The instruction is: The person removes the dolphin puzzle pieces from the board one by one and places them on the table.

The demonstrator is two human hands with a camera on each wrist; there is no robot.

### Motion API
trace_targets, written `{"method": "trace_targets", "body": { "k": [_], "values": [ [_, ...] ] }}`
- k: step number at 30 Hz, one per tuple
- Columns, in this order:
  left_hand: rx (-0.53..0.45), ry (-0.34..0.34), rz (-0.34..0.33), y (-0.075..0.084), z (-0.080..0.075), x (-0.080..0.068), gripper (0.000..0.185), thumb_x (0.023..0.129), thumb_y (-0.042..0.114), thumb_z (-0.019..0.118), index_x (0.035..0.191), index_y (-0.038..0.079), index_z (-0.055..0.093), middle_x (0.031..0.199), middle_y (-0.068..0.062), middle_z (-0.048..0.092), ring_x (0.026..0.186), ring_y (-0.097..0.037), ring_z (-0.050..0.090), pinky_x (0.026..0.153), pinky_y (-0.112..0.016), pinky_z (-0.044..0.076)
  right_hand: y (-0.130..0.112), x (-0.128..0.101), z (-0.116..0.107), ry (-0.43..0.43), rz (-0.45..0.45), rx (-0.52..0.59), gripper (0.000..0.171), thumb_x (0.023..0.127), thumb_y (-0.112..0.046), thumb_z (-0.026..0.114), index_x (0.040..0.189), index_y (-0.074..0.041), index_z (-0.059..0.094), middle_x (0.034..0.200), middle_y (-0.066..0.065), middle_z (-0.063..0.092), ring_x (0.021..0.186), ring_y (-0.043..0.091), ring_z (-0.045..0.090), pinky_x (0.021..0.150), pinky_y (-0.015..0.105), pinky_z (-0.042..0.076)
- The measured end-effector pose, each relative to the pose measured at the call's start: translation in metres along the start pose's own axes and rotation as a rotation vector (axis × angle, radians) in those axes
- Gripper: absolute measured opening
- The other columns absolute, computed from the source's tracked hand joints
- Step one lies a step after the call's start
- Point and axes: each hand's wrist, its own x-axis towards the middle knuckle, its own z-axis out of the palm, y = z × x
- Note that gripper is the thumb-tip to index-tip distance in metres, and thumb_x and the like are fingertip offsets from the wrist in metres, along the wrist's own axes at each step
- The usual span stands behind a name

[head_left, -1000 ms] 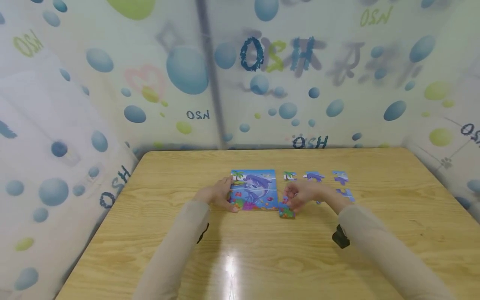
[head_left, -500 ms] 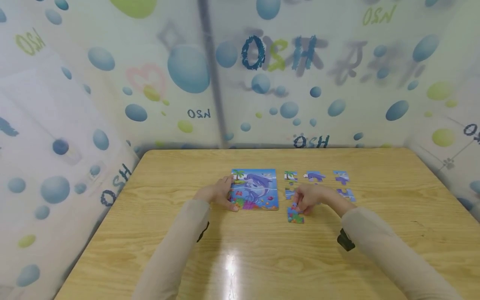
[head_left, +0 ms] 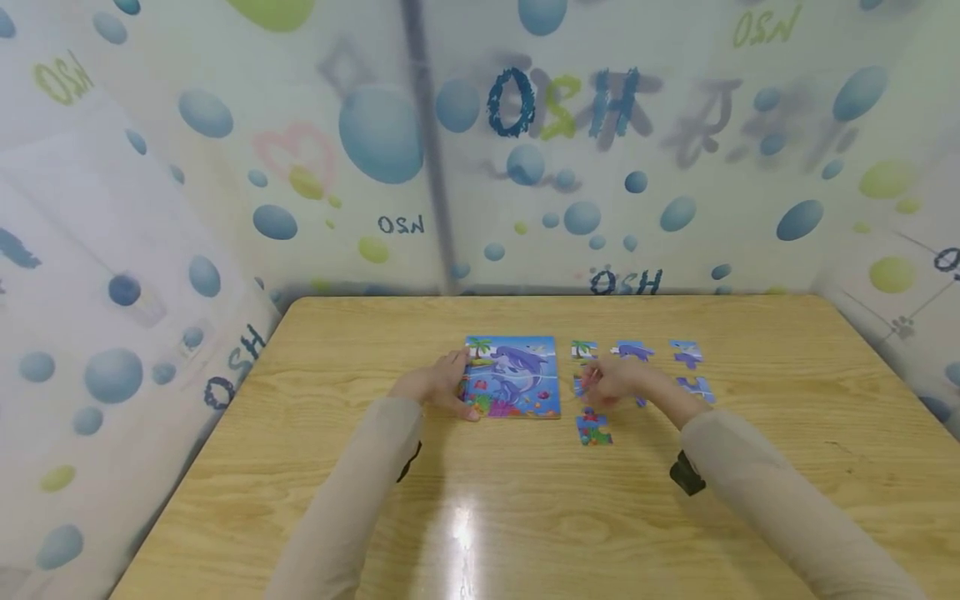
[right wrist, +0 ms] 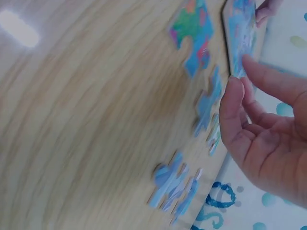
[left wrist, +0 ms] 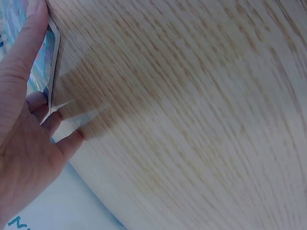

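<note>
A dolphin jigsaw puzzle [head_left: 517, 379] lies flat on the wooden table. My left hand [head_left: 447, 385] holds its left side, thumb at the near corner and fingers along the far part of that edge; in the left wrist view the thumb [left wrist: 24, 50] lies along the board. My right hand [head_left: 615, 382] hovers over the loose pieces right of the board, thumb and bent index finger slightly apart with nothing between them. Closest below it is a blue piece [head_left: 578, 386], partly hidden. A coral-patterned piece [head_left: 594, 430] lies nearer me, also in the right wrist view.
A palm-tree piece [head_left: 582, 348], a dolphin piece [head_left: 633, 349] and a tail piece [head_left: 686, 353] form the back row. Another blue piece [head_left: 697, 388] lies right of my right hand. A bubble-patterned cloth wall [head_left: 480, 208] stands behind the table [head_left: 525, 517].
My right hand has set the coral-patterned piece down, farther right of the board, let go of it and moved away from me over the middle row. My left hand stays on the puzzle.
</note>
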Motion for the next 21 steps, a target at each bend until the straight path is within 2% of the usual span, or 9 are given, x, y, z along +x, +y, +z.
{"method": "trace_targets", "body": {
  "k": [4,10,11,14,18,21],
  "values": [
    [0.003,0.001,-0.008,0.0,0.0,0.0,0.114,0.078,0.041,0.072,0.148,-0.001,-0.008,0.157,-0.019,-0.003,0.146,-0.034,0.001,0.119,-0.047,0.012,-0.007,0.007,0.001,0.015,-0.062,0.046,0.035,0.088,-0.01,0.054,0.119,0.004,0.048,0.1,0.012,0.054,0.071,0.015,0.048,0.067,0.028,0.044],
    [0.007,0.0,-0.031,0.002,-0.002,-0.002,0.116,0.077,0.042,0.073,0.148,0.0,-0.008,0.157,-0.019,-0.001,0.146,-0.033,0.002,0.119,-0.046,0.013,-0.019,0.023,0.008,0.061,-0.114,0.064,0.033,0.09,-0.014,0.057,0.12,0.002,0.054,0.104,0.015,0.06,0.069,0.017,0.054,0.069,0.031,0.049],
    [0.01,0.001,-0.028,0.003,-0.002,-0.002,0.115,0.077,0.042,0.073,0.148,0.0,-0.007,0.157,-0.019,-0.001,0.146,-0.033,0.002,0.119,-0.046,0.013,-0.022,0.026,0.01,0.065,-0.118,0.055,0.034,0.091,-0.015,0.057,0.12,0.002,0.055,0.105,0.016,0.061,0.069,0.018,0.055,0.069,0.031,0.05],
    [0.017,0.005,-0.017,0.003,-0.002,-0.002,0.115,0.077,0.042,0.073,0.148,0.0,-0.006,0.157,-0.019,-0.002,0.146,-0.033,0.002,0.119,-0.046,0.013,-0.032,0.033,0.015,0.086,-0.133,0.004,0.035,0.089,-0.015,0.06,0.119,0.002,0.057,0.112,0.018,0.062,0.084,0.022,0.061,0.078,0.034,0.053],
    [0.021,0.015,-0.009,0.004,-0.001,-0.002,0.113,0.077,0.041,0.074,0.148,-0.001,-0.003,0.157,-0.019,0.001,0.146,-0.033,0.004,0.119,-0.045,0.014,-0.045,0.041,0.026,0.117,-0.187,-0.116,0.033,0.085,-0.013,0.067,0.113,0.003,0.06,0.11,0.017,0.062,0.101,0.028,0.059,0.088,0.036,0.051],
    [0.019,0.017,-0.023,0.004,-0.001,-0.002,0.113,0.077,0.041,0.074,0.148,-0.002,-0.003,0.156,-0.02,0.003,0.146,-0.032,0.006,0.119,-0.045,0.015,-0.053,0.048,0.038,0.119,-0.193,-0.185,0.034,0.081,-0.011,0.071,0.111,0.0,0.061,0.108,0.014,0.062,0.102,0.025,0.058,0.09,0.036,0.05]
  ]
}}
